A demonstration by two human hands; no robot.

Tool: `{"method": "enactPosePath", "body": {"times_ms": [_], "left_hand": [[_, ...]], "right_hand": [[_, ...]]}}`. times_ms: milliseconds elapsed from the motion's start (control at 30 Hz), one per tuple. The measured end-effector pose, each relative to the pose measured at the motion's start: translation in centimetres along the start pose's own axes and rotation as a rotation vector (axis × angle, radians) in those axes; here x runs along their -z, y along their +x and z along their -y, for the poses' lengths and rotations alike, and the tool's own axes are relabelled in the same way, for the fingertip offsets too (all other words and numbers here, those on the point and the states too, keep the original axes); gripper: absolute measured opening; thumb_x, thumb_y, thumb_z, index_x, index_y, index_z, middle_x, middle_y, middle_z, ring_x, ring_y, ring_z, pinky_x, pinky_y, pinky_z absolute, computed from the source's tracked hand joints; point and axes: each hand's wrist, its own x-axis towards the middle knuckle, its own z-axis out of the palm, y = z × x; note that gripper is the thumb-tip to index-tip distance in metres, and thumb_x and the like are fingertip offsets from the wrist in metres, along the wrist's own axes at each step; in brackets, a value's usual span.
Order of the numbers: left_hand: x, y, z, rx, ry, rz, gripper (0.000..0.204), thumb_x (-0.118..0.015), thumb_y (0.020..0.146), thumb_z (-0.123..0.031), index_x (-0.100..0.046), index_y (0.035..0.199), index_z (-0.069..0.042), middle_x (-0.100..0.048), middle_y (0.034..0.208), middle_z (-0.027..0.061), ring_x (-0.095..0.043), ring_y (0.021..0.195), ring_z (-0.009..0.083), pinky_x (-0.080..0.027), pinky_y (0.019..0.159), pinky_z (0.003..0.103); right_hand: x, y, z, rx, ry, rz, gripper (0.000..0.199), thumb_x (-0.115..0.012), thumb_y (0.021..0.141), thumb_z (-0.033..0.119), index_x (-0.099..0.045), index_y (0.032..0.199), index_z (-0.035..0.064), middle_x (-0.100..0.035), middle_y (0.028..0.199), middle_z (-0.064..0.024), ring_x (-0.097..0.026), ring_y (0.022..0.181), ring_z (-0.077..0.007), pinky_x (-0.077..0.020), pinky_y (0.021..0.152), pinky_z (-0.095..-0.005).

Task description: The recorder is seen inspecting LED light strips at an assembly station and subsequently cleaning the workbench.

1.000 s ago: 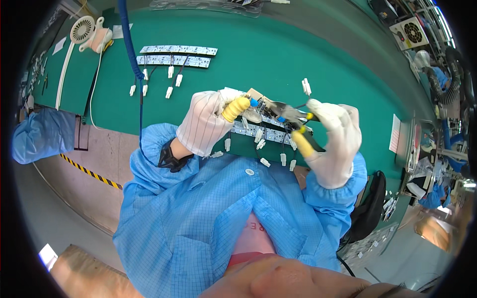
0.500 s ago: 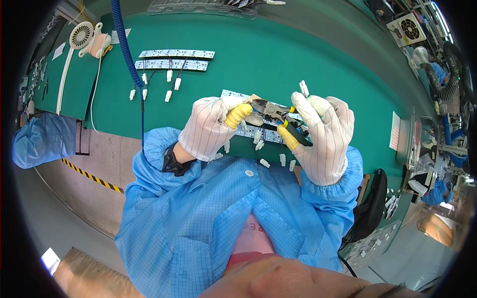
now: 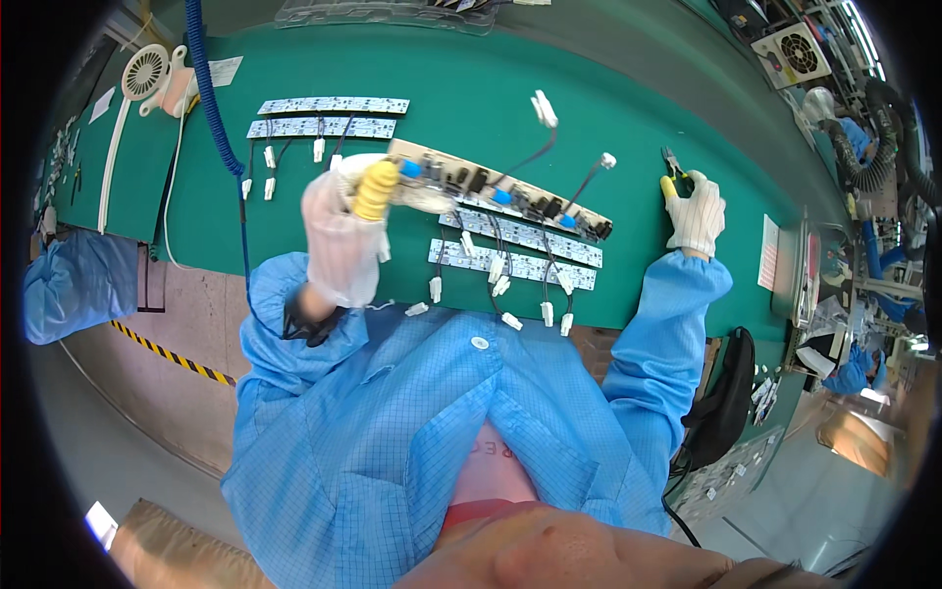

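My left hand (image 3: pixel 345 231), in a striped white glove with yellow finger covers, is closed on the left end of a long beige circuit board (image 3: pixel 535 201). Blue and black parts stand on the board, and two wires lead from it to white connectors (image 3: pixel 543 108). This hand is partly blurred. Farther right, my gloved right hand (image 3: pixel 697 218) has its fingers around the handles of a pair of cutting pliers (image 3: pixel 671 159), whose jaws point away from me. Just below the beige board lie two white LED strips (image 3: pixel 515 263) with wires and white plugs hanging toward me.
Two more LED strips (image 3: pixel 329 128) lie at the far left of the green table (image 3: pixel 608 108). A coiled blue cord (image 3: pixel 208 108) hangs beside them, near a small fan (image 3: pixel 147 74). A paper sheet (image 3: pixel 769 253) lies at the right edge. Another person's blue sleeve (image 3: pixel 83 285) shows at left.
My right hand has carried the pliers away to the right, out from the board. My left hand has moved left with the beige board, which now shows along its length.
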Motion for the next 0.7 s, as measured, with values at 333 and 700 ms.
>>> {"method": "enactPosePath", "body": {"times_ms": [333,700], "left_hand": [[0.0,0.9,1.4,-0.336,0.206,-0.041,0.018,-0.048,0.095,-0.016,-0.055,0.097,0.0,-0.061,0.077,0.0024,-0.051,0.056,0.0025,-0.034,0.044,0.016],[-1.7,1.1,-0.5,-0.14,-0.088,0.334,0.046,-0.063,0.086,-0.016,-0.049,0.127,-0.001,-0.067,0.103,0.0099,-0.063,0.09,0.0153,-0.049,0.079,0.026]], "right_hand": [[6.9,-5.9,3.8,0.424,1.089,0.32,0.055,-0.049,0.091,0.047,-0.053,0.119,0.0003,-0.064,0.089,-0.0118,-0.061,0.079,-0.019,-0.0475,0.071,-0.0294],[8.0,-8.5,6.0,0.247,1.831,0.8,0.04,-0.063,0.087,0.024,-0.052,0.114,-0.0022,-0.06,0.084,-0.0086,-0.058,0.057,-0.011,-0.0457,0.047,-0.0206]]}}
